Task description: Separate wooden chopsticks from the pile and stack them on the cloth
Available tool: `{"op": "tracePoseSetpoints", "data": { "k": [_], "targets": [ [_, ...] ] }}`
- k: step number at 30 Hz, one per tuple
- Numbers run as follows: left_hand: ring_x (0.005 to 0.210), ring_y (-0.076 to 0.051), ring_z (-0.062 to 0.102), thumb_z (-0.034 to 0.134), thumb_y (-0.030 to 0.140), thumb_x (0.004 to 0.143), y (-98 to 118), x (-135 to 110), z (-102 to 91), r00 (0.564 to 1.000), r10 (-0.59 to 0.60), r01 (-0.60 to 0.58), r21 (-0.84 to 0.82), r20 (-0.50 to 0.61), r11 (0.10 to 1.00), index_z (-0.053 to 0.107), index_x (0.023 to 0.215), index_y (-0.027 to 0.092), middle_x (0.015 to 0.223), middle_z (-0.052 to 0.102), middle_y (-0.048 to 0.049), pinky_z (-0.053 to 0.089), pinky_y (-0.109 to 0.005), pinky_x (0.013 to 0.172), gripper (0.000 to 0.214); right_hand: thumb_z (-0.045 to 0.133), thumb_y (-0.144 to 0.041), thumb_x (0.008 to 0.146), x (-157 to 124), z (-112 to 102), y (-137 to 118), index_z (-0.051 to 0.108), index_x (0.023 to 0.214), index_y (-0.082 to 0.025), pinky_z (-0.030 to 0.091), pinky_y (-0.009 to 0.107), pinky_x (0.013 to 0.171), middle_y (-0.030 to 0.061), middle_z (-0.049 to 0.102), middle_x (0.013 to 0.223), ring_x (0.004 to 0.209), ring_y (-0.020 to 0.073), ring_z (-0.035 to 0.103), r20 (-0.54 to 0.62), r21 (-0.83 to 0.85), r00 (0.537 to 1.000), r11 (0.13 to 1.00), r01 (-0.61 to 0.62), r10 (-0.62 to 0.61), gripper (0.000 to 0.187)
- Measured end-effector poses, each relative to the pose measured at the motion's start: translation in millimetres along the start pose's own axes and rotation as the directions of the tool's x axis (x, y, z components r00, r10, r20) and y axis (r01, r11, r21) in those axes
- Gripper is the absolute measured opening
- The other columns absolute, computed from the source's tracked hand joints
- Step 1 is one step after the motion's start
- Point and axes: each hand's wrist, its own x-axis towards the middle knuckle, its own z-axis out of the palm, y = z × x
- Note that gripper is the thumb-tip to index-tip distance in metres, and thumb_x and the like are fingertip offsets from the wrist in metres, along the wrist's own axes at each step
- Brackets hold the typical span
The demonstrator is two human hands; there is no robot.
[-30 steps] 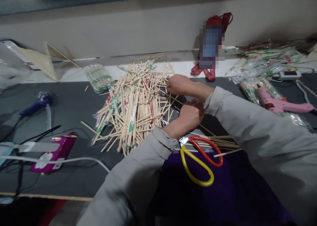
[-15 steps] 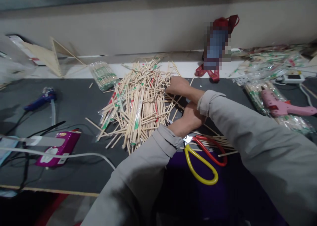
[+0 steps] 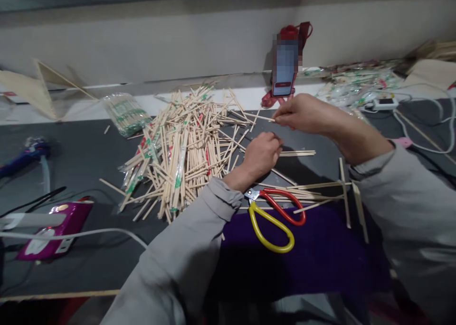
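Note:
A big loose pile of wooden chopsticks (image 3: 185, 144), some in green-printed sleeves, lies on the dark table (image 3: 89, 163). My right hand (image 3: 302, 116) is raised above the table and pinches one thin chopstick (image 3: 258, 117) that points left toward the pile. My left hand (image 3: 261, 154) is lower, its fingers closed on a pair of chopsticks (image 3: 297, 153) that stick out to the right. Scissors (image 3: 272, 215) with one red and one yellow handle lie just in front of my left wrist, beside several sticks (image 3: 313, 192) laid out flat.
A phone (image 3: 285, 63) stands against the back wall. A bag of chopsticks (image 3: 124, 112) lies at the back left, a blue glue gun (image 3: 24, 154) at the far left, a magenta power strip (image 3: 53, 230) with cables at the front left. Wrappers and a charger (image 3: 379, 104) crowd the back right.
My right hand has pulled back from the pile to the right and risen, with one chopstick pinched in it. My left hand now holds two sticks. The camera view has shifted right.

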Motion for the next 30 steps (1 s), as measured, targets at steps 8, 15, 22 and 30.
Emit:
{"op": "tracePoseSetpoints", "data": {
  "k": [8, 15, 22, 30],
  "targets": [
    [0.067, -0.007, 0.061, 0.065, 0.031, 0.084, 4.5, 11.3, -17.5, 0.888, -0.399, 0.277, -0.959, 0.229, 0.065, 0.066, 0.103, 0.014, 0.086, 0.066, -0.0029, 0.045, -0.016, 0.052, 0.025, 0.05, -0.032, 0.086, -70.0, 35.4, 24.7, 0.062, 0.076, -0.016, 0.033, 0.025, 0.055, -0.0012, 0.055, 0.063, 0.057, 0.0107, 0.047, -0.118, 0.584, 0.991, 0.812, 0.023, 0.057, 0.022],
    [0.051, -0.004, 0.052, 0.068, 0.038, 0.081, 13.2, 6.3, -25.2, 0.895, -0.412, 0.283, -0.933, 0.173, 0.221, 0.067, 0.093, 0.015, 0.071, 0.063, 0.0014, 0.043, -0.016, 0.047, 0.026, 0.052, -0.045, 0.085, -69.6, 52.9, 20.0, 0.056, 0.065, -0.017, 0.031, 0.023, 0.048, -0.002, 0.055, 0.056, 0.046, 0.008, 0.045, -0.024, 0.667, 0.993, 0.742, -0.069, 0.114, 0.035],
    [0.04, -0.005, 0.041, 0.062, 0.042, 0.082, 27.5, 2.9, -36.7, 0.91, -0.338, 0.41, -0.639, 0.24, 0.651, 0.069, 0.081, 0.013, 0.055, 0.055, 0.0034, 0.031, -0.019, 0.04, 0.03, 0.059, -0.037, 0.082, -70.5, 46.4, 32.8, 0.067, 0.095, -0.014, 0.04, 0.02, 0.048, 0.0041, 0.068, 0.082, 0.058, 0.0091, 0.058, -0.28, 0.894, 0.92, 0.425, 0.145, 0.274, 0.027],
    [0.047, -0.006, 0.042, 0.06, 0.04, 0.083, 38.4, -1.2, -32.1, 0.954, -0.221, 0.274, -0.291, 0.201, 0.917, 0.071, 0.071, 0.015, 0.051, 0.054, 0.0038, 0.029, -0.018, 0.046, 0.029, 0.06, -0.027, 0.08, -76.8, 47.1, 33.1, 0.071, 0.084, -0.013, 0.043, 0.023, 0.055, 0.0017, 0.066, 0.07, 0.057, 0.0111, 0.059, -0.357, 0.767, 0.903, 0.626, 0.139, 0.238, 0.019]
  ]
}}
